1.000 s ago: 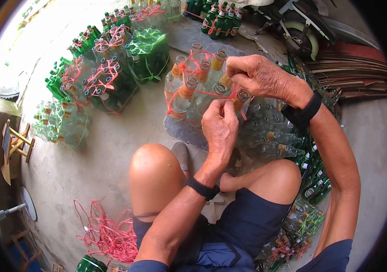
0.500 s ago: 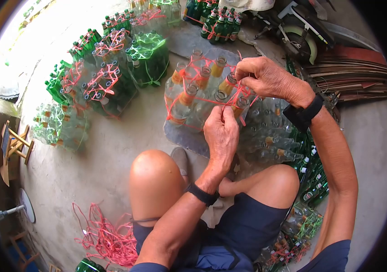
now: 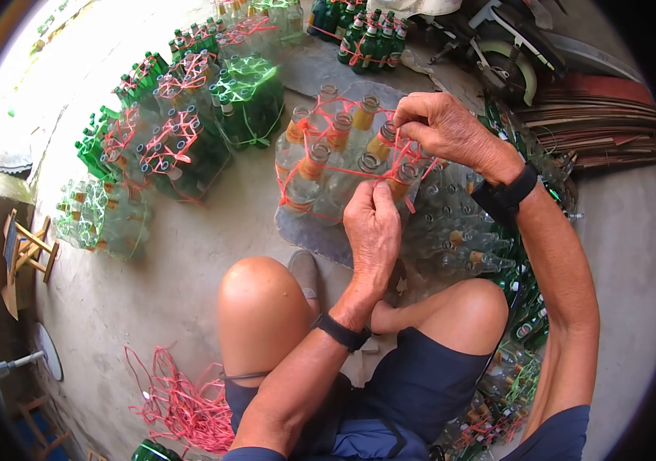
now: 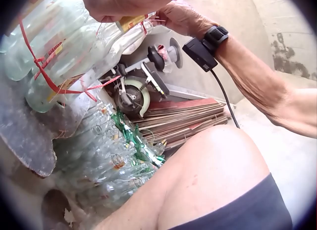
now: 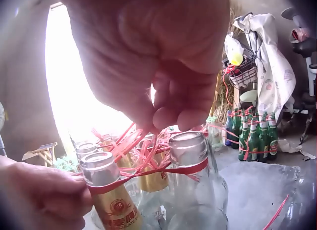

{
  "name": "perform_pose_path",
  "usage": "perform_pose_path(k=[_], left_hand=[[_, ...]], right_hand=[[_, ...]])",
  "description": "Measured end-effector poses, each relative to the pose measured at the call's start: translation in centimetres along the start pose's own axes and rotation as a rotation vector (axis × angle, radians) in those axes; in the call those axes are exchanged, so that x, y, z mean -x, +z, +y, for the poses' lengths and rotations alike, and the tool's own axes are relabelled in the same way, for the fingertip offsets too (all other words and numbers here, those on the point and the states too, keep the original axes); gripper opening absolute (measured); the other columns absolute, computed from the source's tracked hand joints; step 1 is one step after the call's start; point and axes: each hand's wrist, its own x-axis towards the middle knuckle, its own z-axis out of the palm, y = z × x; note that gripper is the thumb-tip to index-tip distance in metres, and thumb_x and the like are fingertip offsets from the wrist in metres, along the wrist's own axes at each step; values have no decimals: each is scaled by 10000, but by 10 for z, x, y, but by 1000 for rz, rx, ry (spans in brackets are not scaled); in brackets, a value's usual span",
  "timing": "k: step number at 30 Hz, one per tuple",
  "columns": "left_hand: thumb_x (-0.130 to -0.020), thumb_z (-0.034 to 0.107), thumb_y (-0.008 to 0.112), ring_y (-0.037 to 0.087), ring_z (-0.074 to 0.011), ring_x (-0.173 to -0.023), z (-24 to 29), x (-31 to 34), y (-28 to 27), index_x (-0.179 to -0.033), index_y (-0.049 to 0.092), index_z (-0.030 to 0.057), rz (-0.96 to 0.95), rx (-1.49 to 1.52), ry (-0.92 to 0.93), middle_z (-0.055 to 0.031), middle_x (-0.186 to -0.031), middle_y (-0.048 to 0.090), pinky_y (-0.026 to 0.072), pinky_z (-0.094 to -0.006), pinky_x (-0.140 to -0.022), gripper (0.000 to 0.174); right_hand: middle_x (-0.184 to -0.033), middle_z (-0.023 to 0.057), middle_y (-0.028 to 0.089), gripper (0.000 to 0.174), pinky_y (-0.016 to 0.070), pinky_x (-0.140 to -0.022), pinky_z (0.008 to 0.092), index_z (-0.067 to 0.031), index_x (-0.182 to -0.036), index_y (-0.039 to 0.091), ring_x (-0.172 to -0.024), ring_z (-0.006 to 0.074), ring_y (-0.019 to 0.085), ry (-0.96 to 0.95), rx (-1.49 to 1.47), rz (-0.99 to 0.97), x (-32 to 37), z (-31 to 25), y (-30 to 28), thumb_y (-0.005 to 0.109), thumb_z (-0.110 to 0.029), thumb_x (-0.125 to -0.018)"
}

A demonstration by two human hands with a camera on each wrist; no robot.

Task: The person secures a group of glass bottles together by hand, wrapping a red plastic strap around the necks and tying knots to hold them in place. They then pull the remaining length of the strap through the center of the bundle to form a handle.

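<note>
A cluster of clear glass bottles (image 3: 312, 170) with gold neck labels stands in front of me, bound by red plastic twine (image 3: 339, 168) around the necks and lower down around the bodies. At the near side, my left hand (image 3: 372, 234) pinches the twine between thumb and forefinger, close beside a bottle neck (image 5: 100, 169). Higher and to the right, my right hand (image 3: 455, 132) pinches red strands above the bottle tops. In the right wrist view, loose twine loops (image 5: 143, 151) bunch between the necks, under the right fingertips (image 5: 166, 118).
The bottles stand on a dark slab (image 3: 316, 234). Bound bottle bundles (image 3: 247, 100) line the left and back; loose bottles (image 3: 458, 230) lie at right. A heap of red twine (image 3: 182, 399) sits by my leg. Stacked flat sheets (image 3: 589, 119) and a wheeled vehicle (image 3: 505, 65) are beyond.
My right hand has shifted slightly right and down, and red strands now stretch up from the bottle necks to its fingers. The left hand keeps its pinch at the near side.
</note>
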Motion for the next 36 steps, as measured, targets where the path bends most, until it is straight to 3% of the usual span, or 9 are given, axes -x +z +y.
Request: perform_pose_path(k=[10, 16, 21, 25, 28, 30, 31, 33, 36], left_hand=[[-1077, 189, 571, 470, -50, -695, -4, -2, -1, -973, 721, -38, 3, 36, -14, 21, -795, 629, 397, -258, -610, 291], [-1080, 184, 575, 475, -62, -685, -7, -2, 1, -972, 708, -39, 0, 31, 3, 4, -758, 608, 419, -279, -613, 282], [-1076, 185, 574, 478, -75, -661, -9, -1, 0, -958, 699, -46, 24, 18, 31, -13, -703, 574, 430, -302, -599, 288], [-1066, 172, 572, 428, -41, -659, -3, 2, -7, -933, 723, -8, 32, 37, -38, 55, -733, 545, 355, -254, -577, 270], [-1057, 163, 564, 407, -42, -626, -3, 8, -22, -894, 703, -11, 40, 11, -84, 60, -684, 499, 335, -270, -545, 276], [-1051, 154, 553, 406, -49, -611, -1, 17, -32, -866, 683, -23, 34, -9, -117, 54, -655, 479, 337, -289, -531, 287], [-1046, 148, 551, 393, -44, -608, 4, 24, -36, -850, 675, -13, 15, 5, -163, 53, -650, 468, 320, -283, -528, 283], [-1032, 143, 548, 393, -40, -612, 8, 37, -46, -826, 663, -8, -7, 6, -162, 51, -650, 466, 317, -279, -531, 280], [-1030, 144, 553, 404, -40, -627, 23, 61, -63, -824, 657, -13, -92, -94, -124, 57, -661, 471, 329, -273, -541, 280]], right_hand=[[-658, 54, 618, 104, 476, -528, 343, 37, -930, 709, -541, 113, 559, 63, -169, 4, -4, 16, 8, 639, -27, -888], [-718, 108, 666, 117, 506, -603, 362, 27, -936, 714, -619, 175, 615, -16, -95, 64, -2, 12, 10, 637, -9, -857], [-832, 179, 717, 139, 546, -721, 407, 6, -936, 726, -782, 315, 712, -50, -38, 126, -2, -3, 11, 629, -43, -850], [-846, 171, 728, 149, 552, -735, 417, -11, -938, 733, -804, 326, 723, -7, -31, 149, -2, -16, 17, 624, -62, -850], [-846, 125, 723, 106, 552, -702, 367, 6, -954, 726, -745, 235, 705, -17, 22, 136, 0, -18, 23, 669, -24, -870], [-864, 166, 723, 167, 556, -754, 456, -25, -939, 733, -834, 381, 706, 16, 69, 69, 5, -25, 26, 606, -48, -833], [-864, 166, 723, 167, 556, -754, 456, -25, -939, 733, -834, 381, 706, 14, 66, 70, 8, -26, 28, 606, -48, -833], [-903, 170, 718, 172, 560, -773, 467, -28, -964, 727, -868, 402, 702, -117, 151, 222, 15, -29, 33, 619, -50, -832], [-953, 176, 715, 141, 561, -796, 474, -28, -970, 718, -902, 407, 704, -83, 203, 351, 35, -43, 32, 646, -70, -856]])
